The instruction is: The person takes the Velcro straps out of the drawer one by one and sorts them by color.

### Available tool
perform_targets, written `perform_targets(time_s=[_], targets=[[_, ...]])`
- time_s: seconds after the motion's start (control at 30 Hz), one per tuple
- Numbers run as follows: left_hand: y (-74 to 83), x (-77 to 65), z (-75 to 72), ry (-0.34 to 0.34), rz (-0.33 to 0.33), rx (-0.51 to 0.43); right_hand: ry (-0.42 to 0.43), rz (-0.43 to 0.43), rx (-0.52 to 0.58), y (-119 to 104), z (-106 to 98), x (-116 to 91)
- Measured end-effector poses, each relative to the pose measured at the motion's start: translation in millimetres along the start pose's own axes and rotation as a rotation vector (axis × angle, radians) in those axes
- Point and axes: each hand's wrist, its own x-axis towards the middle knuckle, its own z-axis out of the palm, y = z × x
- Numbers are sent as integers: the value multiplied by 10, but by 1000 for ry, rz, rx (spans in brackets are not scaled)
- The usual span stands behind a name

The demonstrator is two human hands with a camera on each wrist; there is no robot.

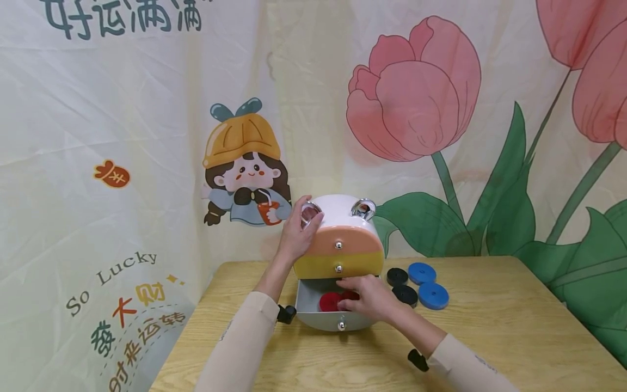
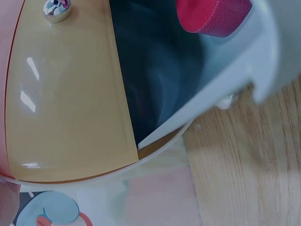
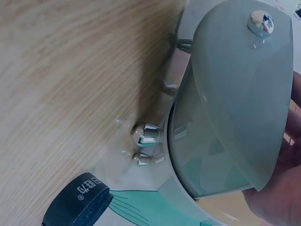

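Note:
A small rounded cabinet (image 1: 343, 209), white on top with orange, yellow and grey drawers, stands on the table. Its bottom grey drawer (image 1: 309, 321) is pulled out. At the cabinet's top left, my left hand (image 1: 296, 231) grips a silver ring-shaped ear. My right hand (image 1: 369, 296) reaches into the grey drawer, thumb and fingers around a red roll of tape (image 1: 350, 296), partly hidden by the hand. Another red roll (image 1: 330, 302) lies beside it in the drawer. In the left wrist view, a red roll (image 2: 214, 14) with a woven edge shows inside.
To the cabinet's right lie two black rolls (image 1: 397, 276) and two blue rolls (image 1: 422, 273) on the wooden table (image 1: 490, 326). The other ring ear (image 1: 363, 209) is at the cabinet's top right. A printed cloth (image 1: 313, 65) hangs behind.

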Motion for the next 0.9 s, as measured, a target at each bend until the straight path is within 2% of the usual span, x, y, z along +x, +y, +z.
perform_targets(time_s=[0.37,0.9], targets=[[4,-13,-3,-4,-4,-3,-92,85,41,74,6,60],[2,-1,-2,-7,-22,-28,-142,83,44,108,-14,114]])
